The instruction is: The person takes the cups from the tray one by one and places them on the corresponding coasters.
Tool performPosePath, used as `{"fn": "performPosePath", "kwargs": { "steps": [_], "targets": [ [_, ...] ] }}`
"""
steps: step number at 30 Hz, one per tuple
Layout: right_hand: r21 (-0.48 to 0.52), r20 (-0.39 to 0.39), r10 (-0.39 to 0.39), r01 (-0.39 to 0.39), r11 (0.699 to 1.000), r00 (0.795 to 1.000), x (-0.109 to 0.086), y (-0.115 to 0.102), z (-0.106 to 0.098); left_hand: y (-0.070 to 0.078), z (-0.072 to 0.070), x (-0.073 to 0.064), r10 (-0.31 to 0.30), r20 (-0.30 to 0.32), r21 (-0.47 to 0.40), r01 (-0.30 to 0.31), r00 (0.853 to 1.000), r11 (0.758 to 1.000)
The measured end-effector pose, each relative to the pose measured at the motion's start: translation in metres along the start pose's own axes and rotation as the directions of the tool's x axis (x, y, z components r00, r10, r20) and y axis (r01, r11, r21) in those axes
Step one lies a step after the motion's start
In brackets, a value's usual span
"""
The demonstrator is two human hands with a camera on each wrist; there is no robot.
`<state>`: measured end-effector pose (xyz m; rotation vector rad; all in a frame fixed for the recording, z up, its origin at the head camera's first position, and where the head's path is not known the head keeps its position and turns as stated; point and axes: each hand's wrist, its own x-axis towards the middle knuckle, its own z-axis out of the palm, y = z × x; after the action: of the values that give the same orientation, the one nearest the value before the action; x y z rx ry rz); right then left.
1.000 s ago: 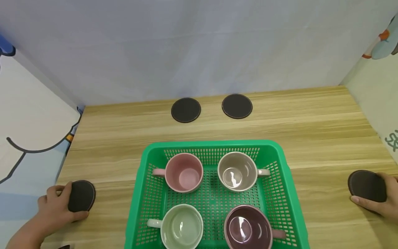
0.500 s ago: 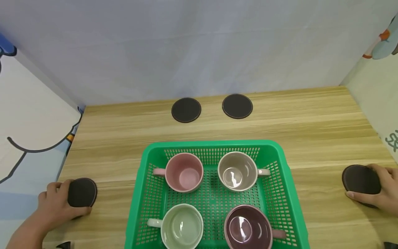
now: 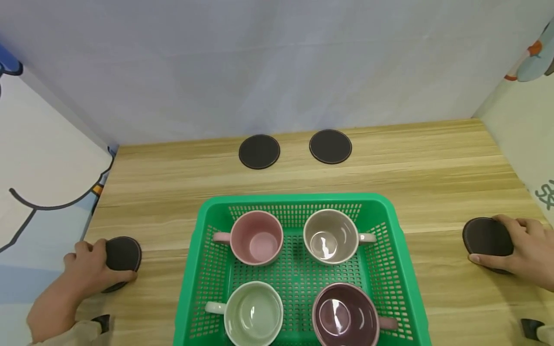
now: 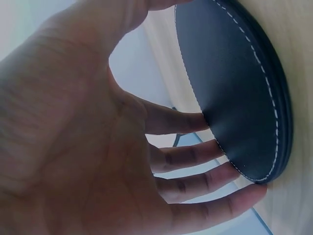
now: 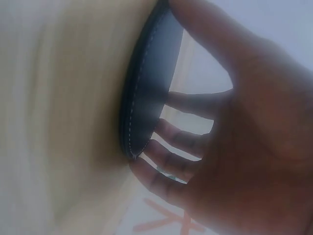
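Observation:
At the left side of the table my left hand (image 3: 88, 269) grips a round black coaster (image 3: 123, 257) by its edge, thumb on the near side and fingers on the far side. Pale stitching runs round that coaster, and its edge looks layered in the left wrist view (image 4: 230, 88). Over on the right, my right hand (image 3: 530, 247) holds another round black coaster (image 3: 486, 238) between thumb and fingers. In the right wrist view its stitched edge (image 5: 146, 93) is tilted close over the wood.
Between the hands stands a green basket (image 3: 294, 198) holding a pink cup (image 3: 257, 238), a beige cup (image 3: 331, 235), a pale green cup (image 3: 255, 312) and a purple cup (image 3: 344, 315). Two black coasters, one left (image 3: 259, 152) and one right (image 3: 331, 146), lie near the back wall.
Both hands have moved inward and farther from the body with their coasters, the right hand more. The basket, cups and two back coasters have stayed in place.

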<state>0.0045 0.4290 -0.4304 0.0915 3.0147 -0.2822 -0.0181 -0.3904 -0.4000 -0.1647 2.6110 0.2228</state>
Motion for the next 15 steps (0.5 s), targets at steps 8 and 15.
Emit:
{"fn": "performPosePath", "kwargs": {
  "steps": [8,15],
  "targets": [
    [-0.001,0.049,-0.024,0.024,1.0,0.998,0.01,-0.006,-0.004,0.008,-0.006,0.005,0.008,-0.006,0.006,-0.007,1.0,1.0],
    [0.056,0.034,-0.097,0.095,0.994,0.995,0.019,-0.007,-0.001,0.015,-0.009,0.01,0.029,-0.019,0.034,-0.028,0.999,0.999]
  ]
}}
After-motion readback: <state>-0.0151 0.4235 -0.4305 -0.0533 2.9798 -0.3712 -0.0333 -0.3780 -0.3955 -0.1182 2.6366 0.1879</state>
